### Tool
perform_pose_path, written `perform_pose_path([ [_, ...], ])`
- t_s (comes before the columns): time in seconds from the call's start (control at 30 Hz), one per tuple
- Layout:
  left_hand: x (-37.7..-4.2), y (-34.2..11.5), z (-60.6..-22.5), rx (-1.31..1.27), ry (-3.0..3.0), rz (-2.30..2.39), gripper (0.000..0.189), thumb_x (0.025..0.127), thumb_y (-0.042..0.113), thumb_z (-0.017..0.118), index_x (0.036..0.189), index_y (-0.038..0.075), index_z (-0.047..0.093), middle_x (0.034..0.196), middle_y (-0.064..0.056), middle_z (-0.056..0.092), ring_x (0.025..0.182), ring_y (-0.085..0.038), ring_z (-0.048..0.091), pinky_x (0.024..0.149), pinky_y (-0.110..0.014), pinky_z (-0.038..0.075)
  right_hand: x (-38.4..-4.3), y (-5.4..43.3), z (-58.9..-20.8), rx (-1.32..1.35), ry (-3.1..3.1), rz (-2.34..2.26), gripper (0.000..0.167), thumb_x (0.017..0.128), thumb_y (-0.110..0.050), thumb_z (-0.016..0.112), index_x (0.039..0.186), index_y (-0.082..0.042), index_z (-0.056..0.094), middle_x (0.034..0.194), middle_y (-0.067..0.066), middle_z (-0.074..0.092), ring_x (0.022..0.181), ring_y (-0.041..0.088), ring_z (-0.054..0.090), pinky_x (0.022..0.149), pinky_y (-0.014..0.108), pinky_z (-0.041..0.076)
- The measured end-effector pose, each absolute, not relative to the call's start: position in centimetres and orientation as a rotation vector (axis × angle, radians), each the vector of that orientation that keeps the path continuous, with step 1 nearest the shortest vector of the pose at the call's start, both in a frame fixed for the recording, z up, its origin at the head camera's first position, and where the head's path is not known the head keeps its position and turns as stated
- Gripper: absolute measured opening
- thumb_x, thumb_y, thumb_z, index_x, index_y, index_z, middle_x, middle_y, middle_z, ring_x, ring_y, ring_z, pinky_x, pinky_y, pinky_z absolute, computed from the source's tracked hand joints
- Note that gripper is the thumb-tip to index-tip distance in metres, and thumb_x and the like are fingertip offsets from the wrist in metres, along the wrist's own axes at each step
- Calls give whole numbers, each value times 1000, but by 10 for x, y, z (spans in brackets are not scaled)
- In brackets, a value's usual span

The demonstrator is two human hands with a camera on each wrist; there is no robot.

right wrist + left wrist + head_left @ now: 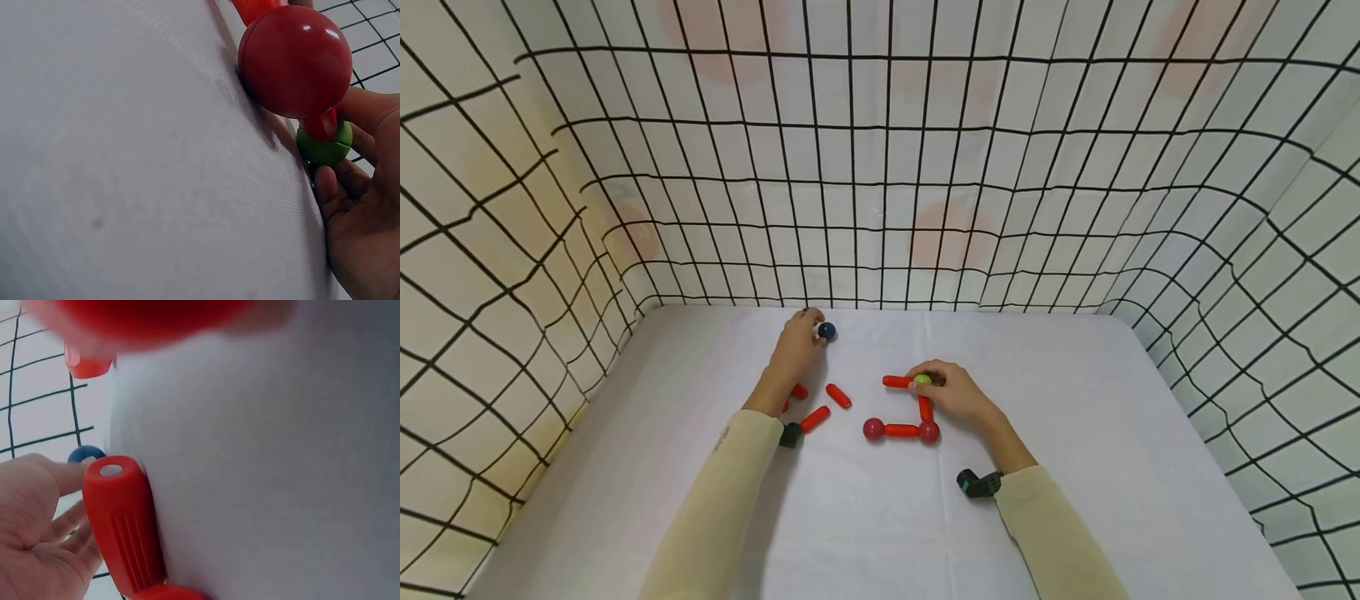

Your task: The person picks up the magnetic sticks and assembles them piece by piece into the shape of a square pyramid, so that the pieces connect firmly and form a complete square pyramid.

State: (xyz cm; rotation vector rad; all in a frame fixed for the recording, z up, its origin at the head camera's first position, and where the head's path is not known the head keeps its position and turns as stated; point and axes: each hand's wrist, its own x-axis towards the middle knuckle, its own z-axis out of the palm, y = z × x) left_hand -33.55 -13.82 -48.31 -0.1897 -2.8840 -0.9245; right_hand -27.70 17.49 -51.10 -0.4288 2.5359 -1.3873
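My left hand [797, 346] is at the back of the table, thumb and finger on either side of a dark blue ball [827, 331]. In the left wrist view, that blue ball [86, 454] sits by the thumb tip, partly behind a red stick [122, 525]. A second bit of blue peeks out past the left fingers. My right hand [957, 390] pinches a green ball [922, 380]. Red sticks run from the green ball leftward and down to a dark red ball [929, 432]. Another stick [901, 431] joins that one to a second dark red ball [873, 429].
Loose red sticks [838, 396] lie between the hands and by the left wrist, some partly hidden by the arm. Black wire mesh [887, 225] encloses the back and sides of the white-covered table [865, 517]. Black wrist devices [979, 483] are on both arms.
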Motion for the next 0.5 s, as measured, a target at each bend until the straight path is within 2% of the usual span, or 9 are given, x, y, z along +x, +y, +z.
perform_pose_path([
  [0.1, -336, -138, -482, -249, -2935, -879, 54, 96, 3, 67, 147, 13, 53, 150, -21, 51, 128, -39, 59, 110, -51, 49, -277, 175, -512, -422, 2544, -1381, 20, 96, -28, 72, 115, -22, 75, 108, 3, 66, 96, 21, 53, 80, 32, 45],
  [0.2, -336, -137, -482, -306, -2979, -853, 52, 96, 3, 66, 147, 13, 57, 153, -20, 51, 139, -39, 53, 115, -52, 45, -278, 176, -512, -420, 2544, -1384, 19, 97, -27, 72, 115, -23, 75, 108, 3, 66, 97, 22, 53, 81, 33, 46],
  [0.37, -333, -139, -481, -320, -3005, -876, 39, 96, 5, 69, 135, 10, 64, 139, -20, 61, 129, -36, 59, 113, -50, 47, -277, 174, -513, -404, 2553, -1375, 18, 97, -28, 72, 114, -25, 75, 109, 2, 66, 99, 23, 53, 82, 35, 46],
  [0.5, -324, -140, -479, -314, -3010, -930, 38, 95, 11, 72, 132, 13, 65, 135, -18, 64, 121, -34, 61, 110, -50, 50, -277, 172, -512, -395, 2559, -1372, 19, 97, -28, 72, 115, -26, 75, 109, 2, 65, 99, 23, 53, 82, 34, 46],
])
